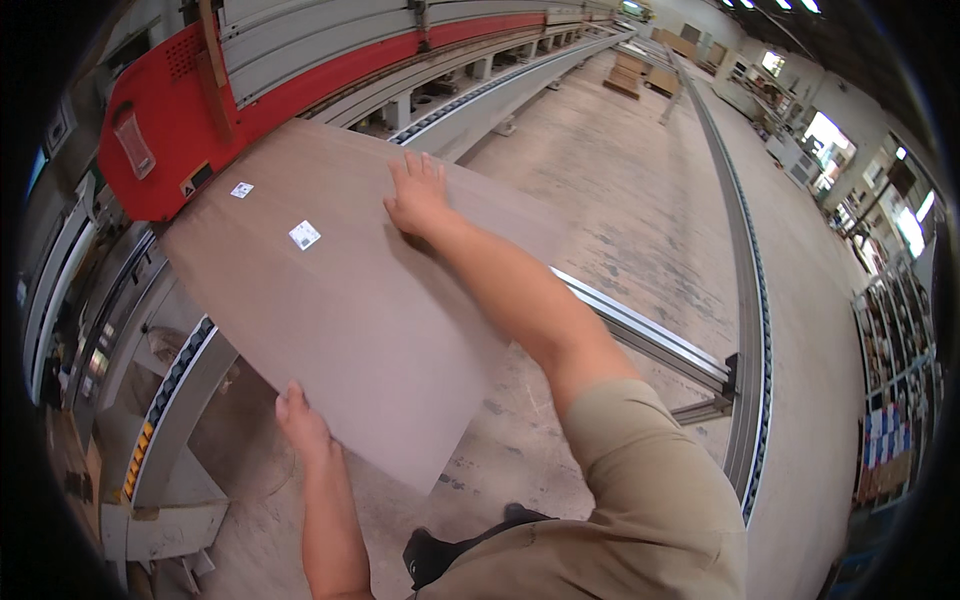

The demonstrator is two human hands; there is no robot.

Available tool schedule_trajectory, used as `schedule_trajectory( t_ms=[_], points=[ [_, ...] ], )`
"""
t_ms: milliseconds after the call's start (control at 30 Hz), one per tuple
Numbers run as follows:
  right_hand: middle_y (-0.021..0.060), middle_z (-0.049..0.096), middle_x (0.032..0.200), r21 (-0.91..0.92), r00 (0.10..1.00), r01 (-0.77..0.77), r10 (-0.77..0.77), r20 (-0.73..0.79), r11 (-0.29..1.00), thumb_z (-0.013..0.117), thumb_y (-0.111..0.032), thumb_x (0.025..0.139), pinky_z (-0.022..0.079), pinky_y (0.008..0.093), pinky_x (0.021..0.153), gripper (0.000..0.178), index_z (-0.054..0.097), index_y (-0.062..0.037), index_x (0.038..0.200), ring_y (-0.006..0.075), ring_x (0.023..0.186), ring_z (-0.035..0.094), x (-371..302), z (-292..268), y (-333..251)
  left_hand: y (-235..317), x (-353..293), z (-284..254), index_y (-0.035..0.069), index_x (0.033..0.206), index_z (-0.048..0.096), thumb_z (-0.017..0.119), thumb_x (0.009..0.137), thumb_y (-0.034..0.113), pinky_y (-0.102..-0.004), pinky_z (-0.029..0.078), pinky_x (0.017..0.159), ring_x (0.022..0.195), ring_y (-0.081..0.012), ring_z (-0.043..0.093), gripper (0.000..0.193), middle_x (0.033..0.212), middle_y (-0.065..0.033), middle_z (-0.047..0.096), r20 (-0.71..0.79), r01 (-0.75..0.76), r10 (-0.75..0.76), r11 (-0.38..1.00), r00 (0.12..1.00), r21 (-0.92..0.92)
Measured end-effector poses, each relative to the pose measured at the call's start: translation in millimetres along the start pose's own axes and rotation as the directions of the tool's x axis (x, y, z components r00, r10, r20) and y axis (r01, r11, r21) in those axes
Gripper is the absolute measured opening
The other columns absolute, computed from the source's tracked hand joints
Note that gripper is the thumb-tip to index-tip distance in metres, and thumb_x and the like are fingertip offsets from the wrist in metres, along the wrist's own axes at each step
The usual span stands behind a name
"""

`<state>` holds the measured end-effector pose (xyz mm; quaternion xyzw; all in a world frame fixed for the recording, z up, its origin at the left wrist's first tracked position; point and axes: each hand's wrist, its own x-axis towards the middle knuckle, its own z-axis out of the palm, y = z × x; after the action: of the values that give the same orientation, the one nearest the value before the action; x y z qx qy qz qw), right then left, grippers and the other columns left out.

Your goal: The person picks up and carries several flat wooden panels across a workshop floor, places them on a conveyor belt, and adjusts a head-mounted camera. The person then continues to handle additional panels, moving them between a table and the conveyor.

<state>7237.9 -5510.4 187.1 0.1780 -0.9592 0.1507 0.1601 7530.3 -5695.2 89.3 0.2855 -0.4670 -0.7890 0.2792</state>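
Note:
A large brown flat panel [370, 310] slopes across the view from the red machine housing toward me, its near corner sticking out over the floor. Two small white labels lie on its face: one label [304, 235] near the middle, another label [242, 190] closer to the housing. My left hand [303, 425] grips the panel's left near edge, its thumb side showing and the other fingers hidden below. Across the panel reaches my right arm; my right hand [418, 195] rests on the top face near the far edge, fingers stretched out.
The red machine housing [165, 130] stands at the far left, with a long machine beam behind it. Roller-topped rails [175, 400] run at left and far side. A metal frame bar [650, 335] and a long rail [745, 250] lie to the right. Shelving [895, 380] stands far right.

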Motion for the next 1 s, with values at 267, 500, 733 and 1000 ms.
schedule_trajectory(
  t_ms=[267, 500, 733, 1000],
  points=[
    [0.0207, 0.04, 0.147, -0.172, 0.976, -0.11, 0.073, -0.207, 0.979, 0.07, -0.017, 0.082, 0.029, 0.0483, 0.114, 0.057, 0.05, -0.0115, 0.136, 0.0371, 0.137, 0.036, -210, -131, 144, -21, 35, 83, 0.001, 0.1, 0.049, 0.062, 0.092, 0.016, -0.0343, 0.048, 0.055, 0.071, -0.0156, 0.057, 0.022, 0.088, -0.0062, 0.059, 0.239, 0.167, -0.164, 0.986, 0.957, 0.01],
    [0.0197, 0.059, 0.128, -0.103, 0.653, -0.749, 0.702, -0.285, 0.655, 0.062, -0.008, 0.084, 0.038, 0.0404, 0.107, 0.043, 0.056, 0.0039, 0.124, 0.0325, 0.122, 0.054, -609, -297, 104, -59, 35, 169, -0.007, 0.108, 0.05, 0.066, 0.088, 0.021, -0.04, 0.052, 0.085, 0.1, -0.0324, 0.063, 0.038, 0.111, -0.0233, 0.06, 0.293, 0.155, -0.191, 0.978, 0.937, 0.141],
    [0.0209, 0.057, 0.131, 0.027, 0.222, -0.965, 0.872, -0.437, 0.26, 0.057, -0.006, 0.091, 0.038, 0.0419, 0.108, 0.04, 0.053, 0.0049, 0.13, 0.0321, 0.126, 0.052, -875, -349, -153, -88, 7, 207, -0.01, 0.117, 0.047, 0.072, 0.085, 0.041, -0.0432, 0.046, 0.098, 0.115, -0.0376, 0.057, 0.066, 0.126, -0.0288, 0.054, 0.286, -0.031, -0.114, 0.888, 0.951, 0.459],
    [0.0177, 0.06, 0.12, 0.236, -0.085, -0.97, 0.831, -0.55, 0.057, 0.062, -0.004, 0.087, 0.045, 0.037, 0.099, 0.04, 0.055, -0.0019, 0.126, 0.0297, 0.113, 0.059, -1032, -299, -371, -37, -433, 20, -0.01, 0.13, 0.043, 0.077, 0.078, 0.044, -0.0388, 0.044, 0.097, 0.117, -0.0331, 0.055, 0.083, 0.128, -0.0275, 0.054, 0.943, -0.382, -0.313, 0.89, -0.113, 0.249]
  ],
)
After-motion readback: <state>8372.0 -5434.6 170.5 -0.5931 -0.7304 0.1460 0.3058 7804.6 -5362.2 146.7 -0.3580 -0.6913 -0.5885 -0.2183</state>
